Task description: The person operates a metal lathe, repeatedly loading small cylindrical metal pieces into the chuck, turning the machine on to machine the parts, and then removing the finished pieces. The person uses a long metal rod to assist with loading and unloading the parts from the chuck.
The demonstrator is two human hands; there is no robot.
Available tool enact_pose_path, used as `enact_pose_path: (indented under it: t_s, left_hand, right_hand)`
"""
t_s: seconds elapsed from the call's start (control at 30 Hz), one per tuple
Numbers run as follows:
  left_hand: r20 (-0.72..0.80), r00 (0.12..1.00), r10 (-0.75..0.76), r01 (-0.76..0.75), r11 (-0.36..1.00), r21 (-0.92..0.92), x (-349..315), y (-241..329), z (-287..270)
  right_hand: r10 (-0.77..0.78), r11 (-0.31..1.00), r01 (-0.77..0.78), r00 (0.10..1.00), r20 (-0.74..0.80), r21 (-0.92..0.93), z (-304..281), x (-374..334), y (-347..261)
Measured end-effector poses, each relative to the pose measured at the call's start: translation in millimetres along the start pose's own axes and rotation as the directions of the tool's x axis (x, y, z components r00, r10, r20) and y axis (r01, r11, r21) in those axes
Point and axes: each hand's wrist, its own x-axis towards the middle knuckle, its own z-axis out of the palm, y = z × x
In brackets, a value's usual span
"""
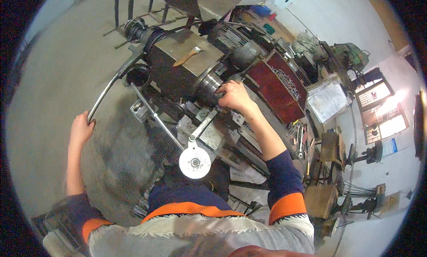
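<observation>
My left hand [81,129] is wrapped round the lower end of a long curved metal lever [108,89], which runs up to the left end of a lathe-like machine. My right hand [235,98] is at the round steel spindle nose [209,82], its fingers drawn together at the front face. Whatever those fingers pinch is hidden behind the hand. Below it sit a metal slide block [211,137] and a crank arm. A white round disc [195,162] with a hub hangs in front of my body. On the flat-topped headstock [173,46] lies a wooden-handled brush [187,57].
Right of the machine stands a dark red tray [271,86] holding many small metal parts. Wrenches [302,139] lie nearby, beside a pale flat sheet [327,98]. A metal rod [153,114] slants across the machine's front. Smaller machines [369,154] stand along the right wall.
</observation>
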Motion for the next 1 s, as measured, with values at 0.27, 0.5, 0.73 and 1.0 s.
enact_pose_path:
  t_s: [0.27, 0.5, 0.73, 1.0]
  left_hand:
    - [0.037, 0.997, 0.064, -0.073, 0.883, 0.464, 92.3, -114.3, -0.9]
    - [-0.099, 0.993, 0.067, 0.000, 0.827, 0.562, 165.5, -151.8, 7.1]
    - [-0.316, 0.949, 0.000, 0.014, 0.999, 0.040, 152.2, -91.2, 43.1]
    - [0.365, 0.931, -0.012, 0.080, 0.982, -0.172, 93.2, 43.7, 231.6]
  right_hand:
    - [0.028, 0.999, -0.028, 1.000, -0.008, 0.018, 0.8, -2.4, -0.5]
    - [0.057, 0.998, -0.055, 0.997, -0.057, 0.040, 1.2, -3.5, -1.4]
    - [0.055, 0.997, -0.053, 0.998, -0.027, 0.051, -5.8, -4.4, -7.7]
    - [0.005, 0.992, 0.073, 0.794, -0.609, 0.103, -16.2, -87.5, -3.6]
